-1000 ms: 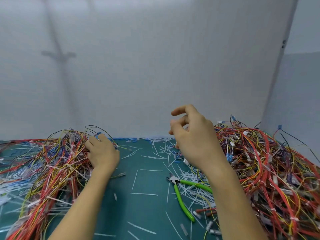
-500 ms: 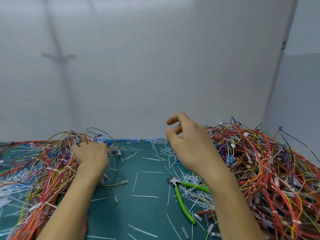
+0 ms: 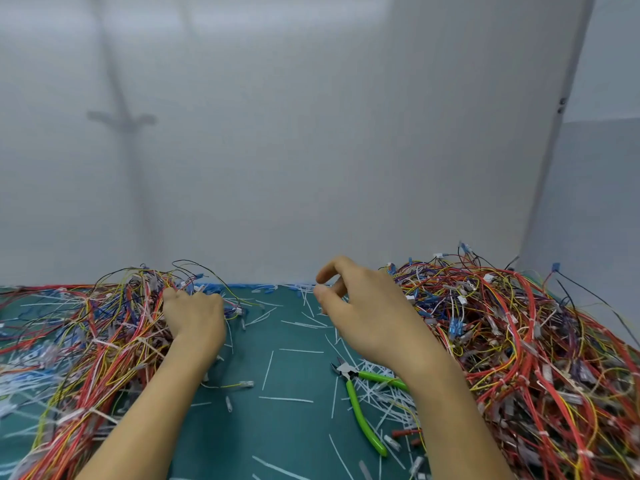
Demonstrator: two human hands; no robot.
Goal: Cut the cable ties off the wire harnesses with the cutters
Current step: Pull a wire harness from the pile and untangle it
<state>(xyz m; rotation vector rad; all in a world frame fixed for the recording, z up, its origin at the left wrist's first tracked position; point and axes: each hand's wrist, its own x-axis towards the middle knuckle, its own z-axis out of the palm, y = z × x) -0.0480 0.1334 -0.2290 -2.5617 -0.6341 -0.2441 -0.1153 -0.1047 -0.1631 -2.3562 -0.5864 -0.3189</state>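
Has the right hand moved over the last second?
Yes. The right hand has come down and slightly left, ending closer to the green cutters, which lie unmoved on the green mat. It holds nothing.

The cutters [image 3: 358, 408] have glossy green plastic handles and a bare metal head. The wires [image 3: 519, 341] wear shiny coloured plastic insulation. Cut ties [image 3: 301, 350] are white plastic. The table [image 3: 294, 434] is matt teal.
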